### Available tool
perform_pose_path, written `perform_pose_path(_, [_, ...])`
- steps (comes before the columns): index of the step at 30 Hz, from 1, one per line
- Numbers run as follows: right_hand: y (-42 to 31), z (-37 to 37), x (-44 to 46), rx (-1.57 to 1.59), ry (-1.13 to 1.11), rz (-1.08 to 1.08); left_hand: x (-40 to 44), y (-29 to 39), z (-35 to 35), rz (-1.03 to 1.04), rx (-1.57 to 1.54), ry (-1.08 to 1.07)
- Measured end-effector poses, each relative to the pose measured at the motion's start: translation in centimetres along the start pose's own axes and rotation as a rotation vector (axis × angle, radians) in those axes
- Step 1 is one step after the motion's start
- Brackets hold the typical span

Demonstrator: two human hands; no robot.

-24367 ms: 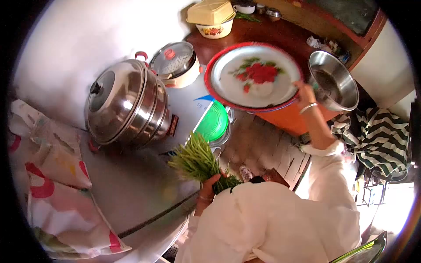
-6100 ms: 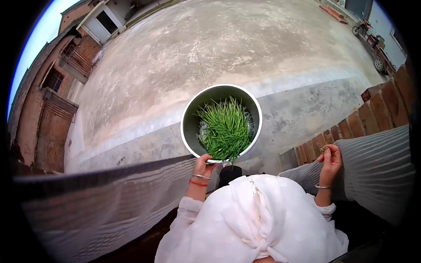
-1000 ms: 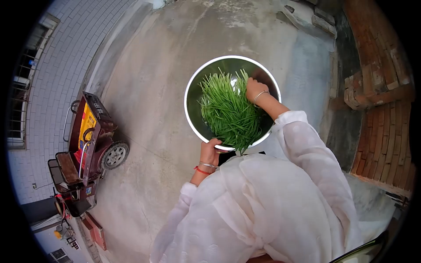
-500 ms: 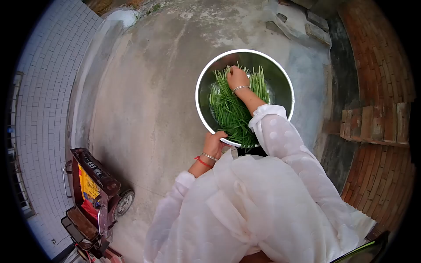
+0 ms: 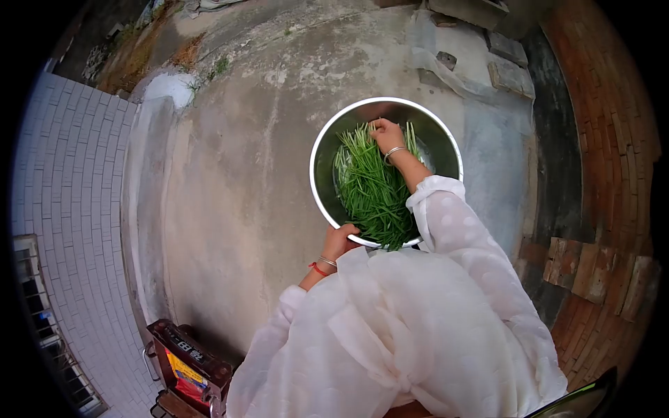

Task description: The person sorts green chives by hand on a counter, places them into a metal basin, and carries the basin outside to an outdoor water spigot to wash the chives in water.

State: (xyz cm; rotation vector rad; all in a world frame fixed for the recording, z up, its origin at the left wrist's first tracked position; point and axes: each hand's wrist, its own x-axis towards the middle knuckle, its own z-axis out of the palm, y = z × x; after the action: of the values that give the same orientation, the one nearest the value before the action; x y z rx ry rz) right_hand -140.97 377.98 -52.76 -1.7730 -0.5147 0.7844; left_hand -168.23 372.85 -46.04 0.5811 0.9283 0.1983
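A round metal basin with a bright rim is carried in front of my body. Long green stalks lie inside it, their pale ends toward the far side and their dark leaves toward the near rim. My left hand is closed on the near-left rim, thumb on top, with a red string and a bangle at the wrist. Inside the basin, my right hand has its fingers pinched at the pale ends of the stalks. Its fingertips are partly hidden, and a silver bangle circles the wrist.
Concrete ground spreads ahead. A dark red cart stands at the lower left, beside a pale tiled wall. Stacked bricks line the right side. Concrete blocks and plastic sheeting lie at the upper right.
Since a second ago, my right hand has moved from the basin's right part to the stalks' pale ends near the middle. The cart has shifted down in view, and more ground shows ahead.
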Motion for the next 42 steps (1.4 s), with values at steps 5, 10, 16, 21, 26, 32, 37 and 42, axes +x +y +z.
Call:
perform_pose_path(5, [-1.3, 0.8, 17.0, -0.067, 0.108, -0.022, 11.0, 11.1, 3.4, 0.01, -0.05, -0.083])
perform_pose_path(10, [-8.3, 0.8, 31.3, -0.352, 0.341, 0.06, 24.7, 23.9, 5.1, -0.036, 0.162, -0.077])
perform_pose_path(16, [-13.3, -0.1, 47.9, -0.482, 0.455, 0.228, 36.2, 38.0, 10.4, 0.007, 0.284, -0.169])
perform_pose_path(21, [-14.9, -4.0, 60.3, -0.219, 0.469, 0.224, 47.2, 46.3, 15.7, -0.158, 0.112, -0.228])
perform_pose_path(26, [-16.5, -9.8, 74.7, -0.223, 0.465, 0.208, 60.0, 53.2, 21.7, -0.144, 0.267, -0.265])
perform_pose_path(32, [-20.1, -15.8, 91.2, -0.026, 0.368, 0.335, 73.7, 64.0, 31.5, -0.062, 0.589, -0.153])
perform_pose_path(37, [-26.7, -23.1, 101.1, -0.668, 0.141, 0.099, 84.0, 70.3, 38.0, -0.231, 0.35, -0.132])
perform_pose_path(42, [-34.3, -31.1, 109.5, 0.128, 0.128, 0.114, 95.8, 77.6, 45.2, -0.178, 0.328, -0.232])
